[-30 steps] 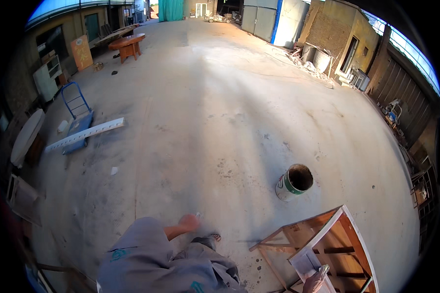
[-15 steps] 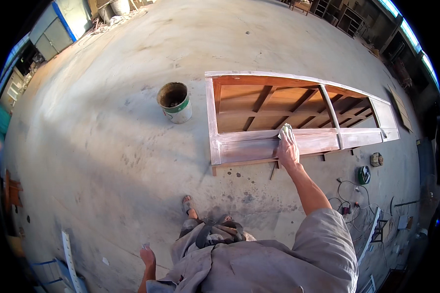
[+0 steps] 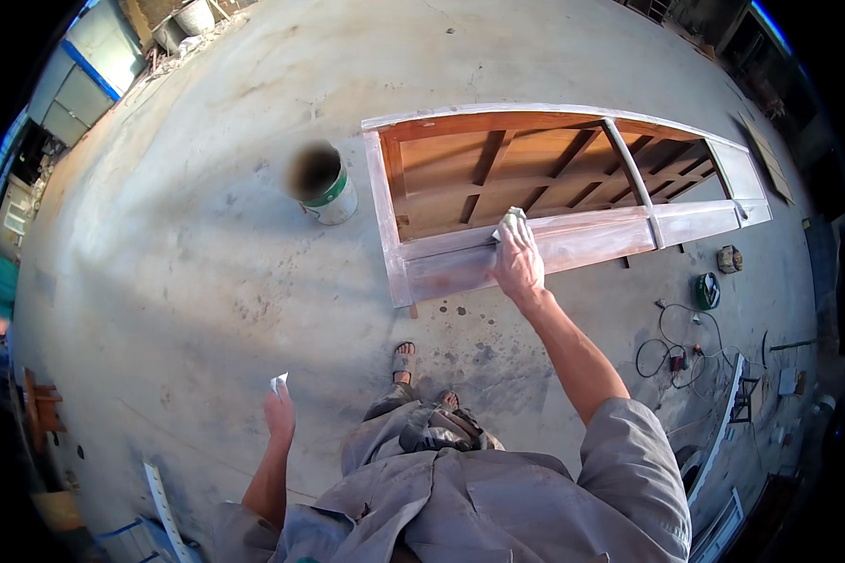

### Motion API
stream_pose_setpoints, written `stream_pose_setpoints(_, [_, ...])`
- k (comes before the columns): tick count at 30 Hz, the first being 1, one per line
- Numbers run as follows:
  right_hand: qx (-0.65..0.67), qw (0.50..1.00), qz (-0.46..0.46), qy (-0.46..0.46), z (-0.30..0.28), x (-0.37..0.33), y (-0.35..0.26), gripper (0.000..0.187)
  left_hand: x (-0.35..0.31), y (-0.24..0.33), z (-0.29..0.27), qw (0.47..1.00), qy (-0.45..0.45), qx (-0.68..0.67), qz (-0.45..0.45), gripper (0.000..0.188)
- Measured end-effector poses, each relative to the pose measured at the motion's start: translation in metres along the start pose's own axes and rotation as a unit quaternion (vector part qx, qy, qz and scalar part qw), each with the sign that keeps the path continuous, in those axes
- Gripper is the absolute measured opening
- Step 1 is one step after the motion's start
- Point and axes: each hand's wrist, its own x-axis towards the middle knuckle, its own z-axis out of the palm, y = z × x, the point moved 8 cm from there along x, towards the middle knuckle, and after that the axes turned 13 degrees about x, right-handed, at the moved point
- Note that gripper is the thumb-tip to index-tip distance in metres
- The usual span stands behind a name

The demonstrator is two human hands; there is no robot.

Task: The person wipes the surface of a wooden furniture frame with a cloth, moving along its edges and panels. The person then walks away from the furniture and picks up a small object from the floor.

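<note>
A long wooden cabinet frame (image 3: 573, 232) lies on the floor ahead, open-faced, with whitish dusty rails and reddish-brown panels inside. My right hand (image 3: 519, 260) is stretched to its near rail, fingers closed over a pale folded pad (image 3: 512, 218) that rests on the rail's inner edge. Whether the pad is cloth or paper, I cannot tell. Low on the left, apart from the frame, my left hand (image 3: 278, 413) pinches a small white scrap like folded paper (image 3: 280, 382).
A white bucket with a green band (image 3: 331, 205) stands left of the frame. To the right are a dark green tub (image 3: 707, 291), a small can (image 3: 729, 259) and tangled cables (image 3: 676, 355). A white perforated strip (image 3: 169, 511) lies at lower left.
My right hand and the pad have slid left along the near rail. My left hand has come up and forward, its white scrap now plainer. The whole view has shifted.
</note>
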Motion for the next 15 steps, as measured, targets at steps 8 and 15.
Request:
stream_pose_setpoints(8, [0.095,0.991,-0.067,-0.063,0.046,0.014,-0.086,0.046,0.053,0.352,-0.121,0.858,0.151,-0.175,0.458,0.031])
stream_pose_setpoints(15, [0.074,0.992,-0.056,-0.087,0.087,0.015,-0.139,0.043,0.068,0.489,-0.097,0.754,0.161,-0.138,0.622,0.032])
